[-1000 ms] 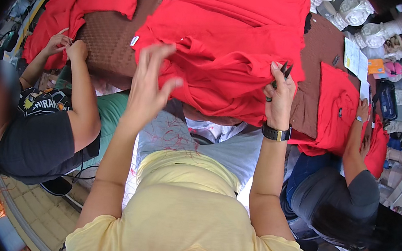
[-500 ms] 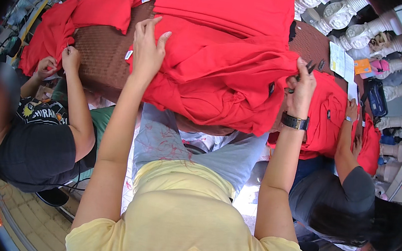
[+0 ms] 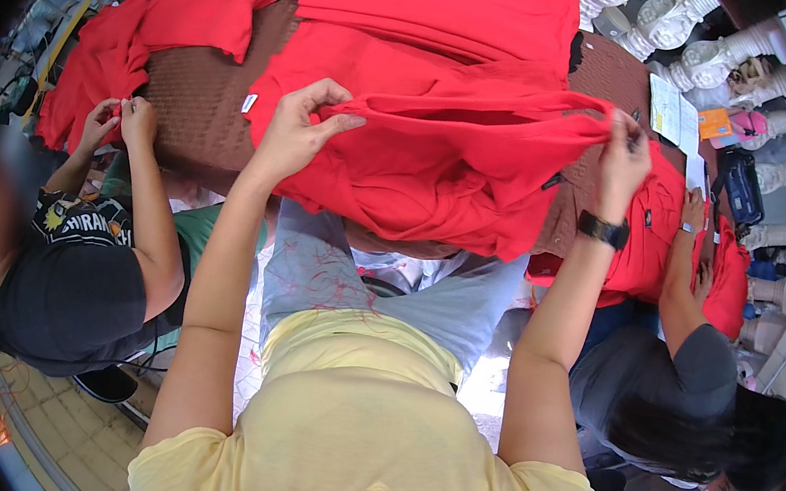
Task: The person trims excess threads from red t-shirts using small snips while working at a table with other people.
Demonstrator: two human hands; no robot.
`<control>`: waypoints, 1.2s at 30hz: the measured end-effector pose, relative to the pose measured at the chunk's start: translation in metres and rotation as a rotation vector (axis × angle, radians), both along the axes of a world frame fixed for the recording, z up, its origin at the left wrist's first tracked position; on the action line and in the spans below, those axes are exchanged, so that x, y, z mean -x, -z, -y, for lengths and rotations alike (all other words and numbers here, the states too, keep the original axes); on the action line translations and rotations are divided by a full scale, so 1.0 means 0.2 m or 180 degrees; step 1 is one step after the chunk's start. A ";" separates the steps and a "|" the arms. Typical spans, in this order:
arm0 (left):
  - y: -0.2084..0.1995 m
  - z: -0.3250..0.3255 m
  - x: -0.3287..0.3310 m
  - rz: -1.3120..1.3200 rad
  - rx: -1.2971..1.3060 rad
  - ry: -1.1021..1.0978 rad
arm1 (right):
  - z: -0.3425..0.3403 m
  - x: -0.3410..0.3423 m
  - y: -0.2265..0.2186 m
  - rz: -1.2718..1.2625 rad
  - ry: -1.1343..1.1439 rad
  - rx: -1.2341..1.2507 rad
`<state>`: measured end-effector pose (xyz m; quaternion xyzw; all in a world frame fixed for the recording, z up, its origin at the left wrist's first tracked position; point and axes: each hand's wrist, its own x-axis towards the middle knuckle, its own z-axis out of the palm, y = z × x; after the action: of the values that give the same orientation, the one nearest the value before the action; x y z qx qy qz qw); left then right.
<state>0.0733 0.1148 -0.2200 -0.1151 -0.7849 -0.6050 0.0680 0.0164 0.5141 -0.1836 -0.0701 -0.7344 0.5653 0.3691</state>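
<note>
A red garment (image 3: 440,178) lies loosely bunched on the brown-covered table before me, its upper edge stretched between my hands so a long, narrow opening shows. At the left end of that edge, my left hand (image 3: 301,133) pinches the cloth, thumb and forefinger toward the opening. The right end is gripped by the fingers of my right hand (image 3: 626,159), raised a little and wearing a black wristwatch (image 3: 603,230). Whether the dark tool seen there earlier is still in this hand, I cannot tell. A small white label (image 3: 249,103) sticks out at the garment's left side.
A stack of folded red garments (image 3: 443,1) stands beyond. Co-workers sit on both sides, handling more red cloth (image 3: 101,63). The brown table cover (image 3: 189,108) shows at left. Toward the right lie papers (image 3: 672,115) and a dark pouch (image 3: 741,190); white balusters (image 3: 704,68) line the far right.
My left hand has gone from spread fingers to pinching the cloth. My right hand has moved right and slightly up, drawing the garment's edge taut and parting its opening.
</note>
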 end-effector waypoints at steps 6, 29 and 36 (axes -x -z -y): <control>0.11 -0.11 -0.03 0.0151 -0.0112 -0.0026 | 0.50 -0.28 0.09 0.0617 -0.1510 -0.0616; 0.28 -0.31 -0.20 0.0523 -0.1564 -0.0126 | 0.92 -0.49 0.24 0.0534 -0.1311 -0.0541; 0.26 -0.32 -0.24 0.0441 -0.1688 -0.0124 | 0.92 -0.62 0.24 0.2145 -0.2669 0.1111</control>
<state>0.1223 0.1785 -0.2726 -0.0365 -0.6039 -0.7944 0.0535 0.1407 0.3304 -0.2322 -0.0089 -0.6723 0.7229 -0.1590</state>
